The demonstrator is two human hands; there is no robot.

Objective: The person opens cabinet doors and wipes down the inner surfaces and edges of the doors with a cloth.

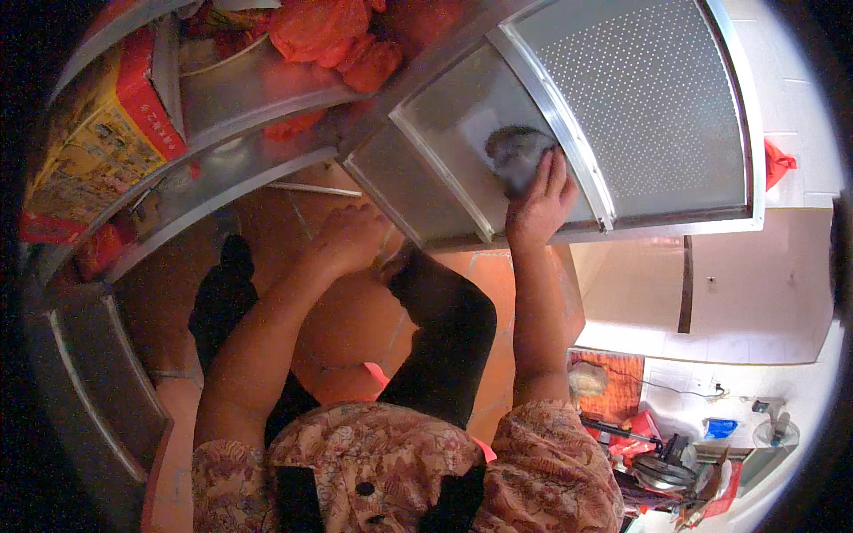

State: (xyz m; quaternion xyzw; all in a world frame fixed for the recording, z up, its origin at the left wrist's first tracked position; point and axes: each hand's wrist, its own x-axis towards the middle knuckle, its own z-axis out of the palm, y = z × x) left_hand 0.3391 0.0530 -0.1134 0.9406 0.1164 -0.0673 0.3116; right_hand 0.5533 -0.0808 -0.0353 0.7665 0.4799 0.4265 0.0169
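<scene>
In the head view, my right hand [538, 210] is against the middle panel of an open metal-framed cabinet door [460, 100]. Its fingers lie on a blurred grey wad [516, 154], perhaps a cloth, pressed to the panel. The panel surface looks smooth and slightly reflective. Beside my bent knee, close to the door's lower corner, is my left hand [353, 236]. Its fingers are in shadow, so whether they grip anything cannot be told. Above my left hand, the cabinet's lower metal rail [226, 203] curves across the view.
Cabinet shelves hold a red-and-yellow printed box [106, 126] and red plastic bags [326, 40]. The door's outer panel [640, 100] has white dots. Below is a terracotta tile floor [353, 333]. At the lower right are a fan [776, 432] and a cluttered heap [666, 466].
</scene>
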